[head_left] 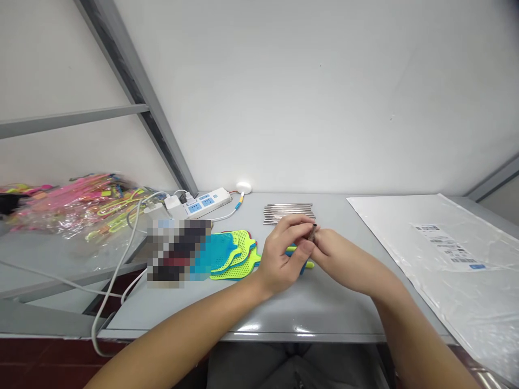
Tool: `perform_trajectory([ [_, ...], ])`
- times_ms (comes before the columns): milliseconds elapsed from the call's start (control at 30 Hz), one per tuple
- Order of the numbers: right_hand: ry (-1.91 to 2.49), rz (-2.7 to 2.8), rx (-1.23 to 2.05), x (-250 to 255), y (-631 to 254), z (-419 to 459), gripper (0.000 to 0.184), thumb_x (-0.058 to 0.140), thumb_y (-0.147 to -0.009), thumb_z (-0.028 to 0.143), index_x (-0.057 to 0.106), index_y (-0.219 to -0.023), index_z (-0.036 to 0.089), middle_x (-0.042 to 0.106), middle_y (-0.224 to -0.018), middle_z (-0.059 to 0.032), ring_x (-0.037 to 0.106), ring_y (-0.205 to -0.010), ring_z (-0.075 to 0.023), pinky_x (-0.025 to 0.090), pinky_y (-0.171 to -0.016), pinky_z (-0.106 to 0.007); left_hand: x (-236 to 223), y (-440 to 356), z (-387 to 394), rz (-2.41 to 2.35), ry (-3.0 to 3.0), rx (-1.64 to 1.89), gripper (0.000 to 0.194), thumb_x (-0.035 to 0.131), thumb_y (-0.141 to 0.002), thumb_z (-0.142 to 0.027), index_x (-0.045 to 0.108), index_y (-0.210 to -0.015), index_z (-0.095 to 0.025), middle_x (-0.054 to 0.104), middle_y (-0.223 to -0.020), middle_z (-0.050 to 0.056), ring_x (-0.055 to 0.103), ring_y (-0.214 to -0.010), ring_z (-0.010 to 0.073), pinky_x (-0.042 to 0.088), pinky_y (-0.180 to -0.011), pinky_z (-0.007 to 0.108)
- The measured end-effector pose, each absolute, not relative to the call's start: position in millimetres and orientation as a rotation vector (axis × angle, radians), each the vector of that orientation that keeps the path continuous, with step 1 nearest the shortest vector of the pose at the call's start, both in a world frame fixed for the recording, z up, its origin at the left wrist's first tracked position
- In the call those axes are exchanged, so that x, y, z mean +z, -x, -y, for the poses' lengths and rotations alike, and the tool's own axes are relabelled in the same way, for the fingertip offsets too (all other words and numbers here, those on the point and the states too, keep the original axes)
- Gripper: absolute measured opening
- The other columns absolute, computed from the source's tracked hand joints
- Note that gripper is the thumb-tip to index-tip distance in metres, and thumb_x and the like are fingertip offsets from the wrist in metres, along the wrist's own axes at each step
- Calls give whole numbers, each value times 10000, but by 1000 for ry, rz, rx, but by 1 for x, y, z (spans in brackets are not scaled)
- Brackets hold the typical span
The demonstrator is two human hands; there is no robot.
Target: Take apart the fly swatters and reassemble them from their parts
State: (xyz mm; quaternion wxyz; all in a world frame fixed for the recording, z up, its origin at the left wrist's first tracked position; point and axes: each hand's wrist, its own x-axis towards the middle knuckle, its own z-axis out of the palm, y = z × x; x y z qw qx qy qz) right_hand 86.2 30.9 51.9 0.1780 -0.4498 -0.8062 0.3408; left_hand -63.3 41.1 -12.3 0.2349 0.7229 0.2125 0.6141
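Nearly closed, the left hand point(286, 256) is pinching a tube point(312, 233), long axis slanting far-right; the curled right hand's point(333, 253) grip is unclear.

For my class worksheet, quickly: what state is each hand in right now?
Left hand: closed, fingers around a small dark tube.
Right hand: meeting the left, fingers mostly hidden; its grip cannot be told.

Dark tube point(312, 233) — in left hand point(284, 256)

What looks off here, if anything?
A loose white cable sags below the grey table near its left corner, a possible snag. A flat white plastic-wrapped package juts over the front edge at right. No spill visible.
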Motion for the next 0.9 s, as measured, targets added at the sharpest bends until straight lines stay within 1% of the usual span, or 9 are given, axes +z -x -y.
perform_trajectory([
  [167,1236,2115,938,34,-85,-24,289,328,-994,302,591,-928,202,627,-856,-56,580,-785,-210,432,-681,-336,10,57,-39,-661,-1781,1415,145,526,-963,-267,644,-936,-187,662,-1031,70,606,-1034,202,476,-943,375],
  [300,1169,1972,1001,2,-88,-17,232,426,-976,325,582,-1102,209,637,-1022,-84,602,-922,-236,479,-779,-372,19,58,-36,-714,-1705,1184,193,499,-978,-323,629,-923,-192,663,-981,47,622,-910,171,501,-788,290],
  [367,1145,1905,1013,-15,-88,-12,297,450,-970,325,549,-1228,217,626,-1109,-92,588,-1042,-246,479,-882,-391,18,58,-33,-746,-1640,1146,237,446,-999,-342,607,-907,-195,660,-905,32,616,-832,154,490,-728,269],
  [433,1111,1850,1022,-27,-86,-9,395,433,-977,307,464,-1367,252,591,-1241,-84,539,-1184,-235,447,-988,-391,15,56,-28,-762,-1607,1167,260,422,-1008,-347,580,-868,-195,652,-837,22,604,-804,150,479,-749,274],
  [500,1084,1814,1024,-35,-84,-8,450,406,-987,297,395,-1437,295,540,-1350,-58,483,-1279,-212,423,-1040,-370,12,53,-24,-784,-1588,1200,268,411,-1010,-356,558,-853,-195,641,-808,20,593,-783,151,472,-754,280],
  [600,1125,1810,976,-40,-80,-8,456,382,-989,275,401,-1443,318,570,-1314,-40,518,-1244,-205,461,-1003,-348,6,47,-20,-843,-1556,1263,280,409,-1008,-380,534,-836,-199,602,-771,10,567,-742,144,460,-718,274],
  [700,1212,1814,915,-43,-77,-9,412,384,-990,273,482,-1389,294,651,-1092,-45,623,-1015,-205,531,-858,-326,-2,40,-17,-897,-1500,1362,287,406,-1009,-395,504,-814,-209,554,-710,-14,539,-692,131,440,-675,260],
  [767,1210,1814,903,-46,-75,-8,384,380,-999,286,517,-1358,286,662,-1018,-45,638,-919,-196,549,-756,-297,-8,36,-15,-934,-1476,1414,296,395,-1012,-401,491,-802,-215,537,-683,-25,526,-664,123,423,-659,256],
  [900,1163,1876,793,-50,-77,-6,387,372,-1006,287,495,-1373,273,672,-1033,-63,644,-947,-207,552,-735,-295,-17,30,-11,-1004,-1492,1439,308,390,-1013,-414,479,-788,-222,526,-674,-39,497,-630,114,392,-632,255],
])
